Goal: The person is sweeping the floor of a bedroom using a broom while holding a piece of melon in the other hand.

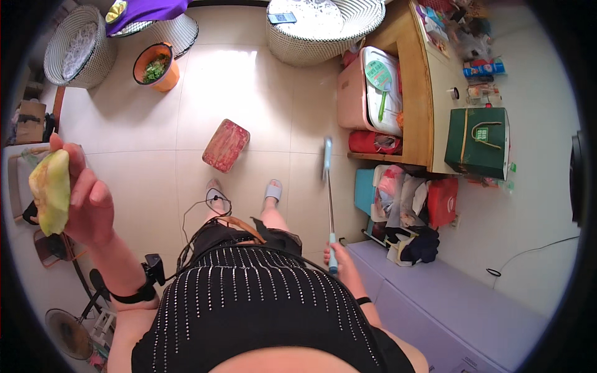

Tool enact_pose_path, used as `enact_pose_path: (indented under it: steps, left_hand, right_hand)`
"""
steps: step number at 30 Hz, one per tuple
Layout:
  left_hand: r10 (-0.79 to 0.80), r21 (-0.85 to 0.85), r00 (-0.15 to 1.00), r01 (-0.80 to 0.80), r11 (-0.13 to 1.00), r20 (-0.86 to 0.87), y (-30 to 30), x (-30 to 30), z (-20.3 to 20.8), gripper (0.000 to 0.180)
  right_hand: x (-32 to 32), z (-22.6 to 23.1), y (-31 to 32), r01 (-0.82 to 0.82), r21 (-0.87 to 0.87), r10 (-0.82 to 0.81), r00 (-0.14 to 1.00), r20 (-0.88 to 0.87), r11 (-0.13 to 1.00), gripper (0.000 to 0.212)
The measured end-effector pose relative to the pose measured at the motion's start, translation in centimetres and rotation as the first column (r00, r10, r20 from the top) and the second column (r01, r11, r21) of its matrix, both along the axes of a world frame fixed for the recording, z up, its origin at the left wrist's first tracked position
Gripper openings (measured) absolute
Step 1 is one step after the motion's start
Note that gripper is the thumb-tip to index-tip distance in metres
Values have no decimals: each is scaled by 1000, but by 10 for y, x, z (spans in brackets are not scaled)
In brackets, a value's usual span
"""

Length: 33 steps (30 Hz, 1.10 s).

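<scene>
My left hand (91, 202) is raised at the left, its fingers closed round a pale green and yellow piece of fruit (51, 191) with an uneven, browned surface. I cannot make out which fruit it is. Low at my right side, my right hand (343, 260) is wrapped round the light blue grip of a long-handled cleaning tool (331, 202). Its metal pole runs away from me to a narrow light blue head (328, 149), seen edge-on near the floor. Whether the head touches the tiles I cannot tell.
A worn red stool (226, 145) stands on the tiled floor ahead of my slippered feet. Farther left is an orange bucket (157, 67) with green leaves inside. Woven chairs (305, 46) line the far side. A wooden desk (418, 93), storage boxes and a lilac chest (429, 292) flank my right.
</scene>
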<state>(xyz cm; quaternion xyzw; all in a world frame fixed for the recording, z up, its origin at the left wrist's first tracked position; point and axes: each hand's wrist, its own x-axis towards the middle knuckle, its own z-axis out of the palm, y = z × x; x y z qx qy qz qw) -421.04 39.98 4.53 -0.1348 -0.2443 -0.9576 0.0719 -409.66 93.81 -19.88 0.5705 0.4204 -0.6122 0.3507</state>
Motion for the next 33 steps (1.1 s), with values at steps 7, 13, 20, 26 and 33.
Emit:
enact_pose_path:
  steps: [7,13,20,26,33]
  left_hand:
    - [72,-25,992,-70,997,99,-106,58,-1,65]
    - [123,-13,990,-122,992,66,-145,92,5,58]
    - [123,-32,988,-121,992,97,-161,99,8,58]
    - [92,-36,995,-92,995,23,-133,92,21,61]
    - [33,-124,999,-32,992,9,-74,86,43,68]
  right_hand:
    - [-20,-64,-103,413,-77,-406,909,91,908,20]
    - [-88,-104,-268,353,-278,-295,928,229,893,7]
    - [-132,-78,-360,-303,-199,263,943,-204,932,6]
    - [-170,-42,-298,-152,-437,38,965,-259,887,4]
    - [-89,-32,-203,-553,195,562,634,-531,810,23]
